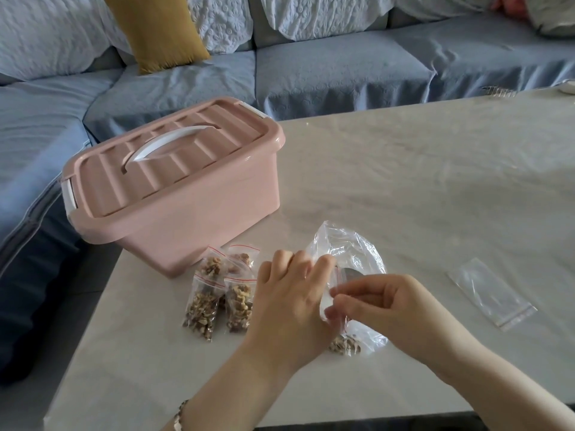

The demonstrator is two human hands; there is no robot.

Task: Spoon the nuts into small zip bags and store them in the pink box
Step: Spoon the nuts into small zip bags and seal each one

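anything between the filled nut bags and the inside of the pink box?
Yes: the lid sits closed on the pink box, covering the opening. The filled bags lie on the table beside the box's near wall, nothing between them. The left hand and right hand hold a small zip bag.

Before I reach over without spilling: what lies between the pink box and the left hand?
Head view: filled zip bags of nuts, between pink box and left hand.

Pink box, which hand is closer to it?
Left. The left hand lies near the pink box, by the filled bags; the right hand is farther right, past the left hand.
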